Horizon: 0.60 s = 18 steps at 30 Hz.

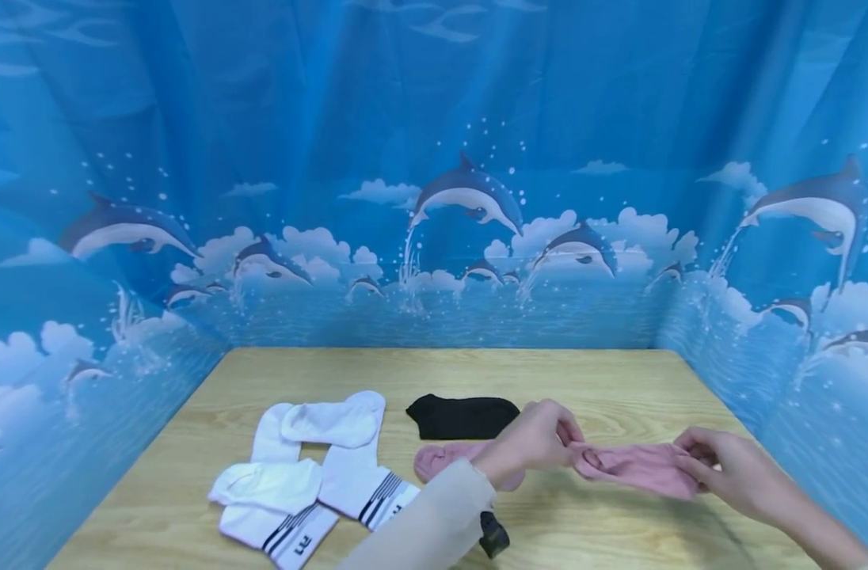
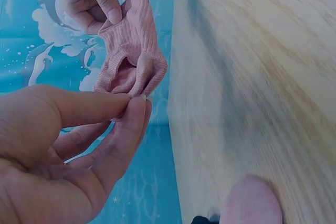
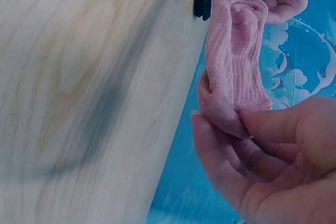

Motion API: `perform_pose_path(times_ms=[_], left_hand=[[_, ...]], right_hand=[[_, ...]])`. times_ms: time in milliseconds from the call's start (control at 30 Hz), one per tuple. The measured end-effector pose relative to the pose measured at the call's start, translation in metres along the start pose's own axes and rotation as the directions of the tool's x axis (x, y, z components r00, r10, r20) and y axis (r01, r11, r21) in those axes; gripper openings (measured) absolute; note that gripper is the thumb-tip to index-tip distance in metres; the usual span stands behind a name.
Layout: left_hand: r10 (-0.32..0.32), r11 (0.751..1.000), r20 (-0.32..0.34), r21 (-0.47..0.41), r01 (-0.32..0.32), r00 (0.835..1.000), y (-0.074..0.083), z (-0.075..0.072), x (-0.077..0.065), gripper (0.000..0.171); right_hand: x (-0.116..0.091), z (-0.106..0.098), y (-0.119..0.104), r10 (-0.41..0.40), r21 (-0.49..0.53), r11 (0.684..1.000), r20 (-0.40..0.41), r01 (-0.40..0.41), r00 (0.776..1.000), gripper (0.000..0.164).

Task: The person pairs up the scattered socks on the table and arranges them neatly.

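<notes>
A pink ribbed sock is stretched between both hands above the right side of the table. My left hand pinches its cuff end between thumb and fingers, beside the sock's opening. At the other end, my right hand pinches the fabric; in the right wrist view that hand shows thumb and forefinger on the sock. Another pink sock lies on the table, partly covered by the left forearm. Just behind it lies a black sock.
Several white socks, some with black stripes, lie on the left of the wooden table. A small black strap shows by the left sleeve. A blue dolphin-print curtain surrounds the table's back and sides.
</notes>
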State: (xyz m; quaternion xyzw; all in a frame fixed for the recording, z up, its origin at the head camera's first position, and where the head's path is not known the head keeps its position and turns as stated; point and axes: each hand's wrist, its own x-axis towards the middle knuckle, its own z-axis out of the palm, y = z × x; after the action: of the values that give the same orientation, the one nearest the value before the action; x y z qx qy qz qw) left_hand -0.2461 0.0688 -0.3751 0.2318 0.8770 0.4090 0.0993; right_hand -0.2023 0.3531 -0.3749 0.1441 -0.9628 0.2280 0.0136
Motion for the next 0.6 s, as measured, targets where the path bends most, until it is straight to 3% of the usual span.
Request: perform_pose_path(times_ms=[100, 267, 600], left_hand=[[0.013, 0.999, -0.006, 0.039, -0.013, 1.0, -0.003, -0.006, -0.002, 0.008], [-0.012, 1.0, -0.02, -0.029, 0.012, 1.0, -0.009, -0.013, -0.007, 0.01], [-0.038, 0.994, -0.029, -0.102, 0.035, 0.999, -0.022, -0.029, -0.019, 0.011]], right_hand=[[0.003, 0.003, -0.005, -0.039, 0.008, 0.999, -0.022, 0.039, 0.999, 0.005], [0.007, 0.009, -0.012, -0.112, 0.005, 0.994, -0.073, 0.113, 0.991, 0.004], [0.017, 0.014, -0.032, -0.103, 0.042, 0.993, -0.075, 0.106, 0.992, 0.003]])
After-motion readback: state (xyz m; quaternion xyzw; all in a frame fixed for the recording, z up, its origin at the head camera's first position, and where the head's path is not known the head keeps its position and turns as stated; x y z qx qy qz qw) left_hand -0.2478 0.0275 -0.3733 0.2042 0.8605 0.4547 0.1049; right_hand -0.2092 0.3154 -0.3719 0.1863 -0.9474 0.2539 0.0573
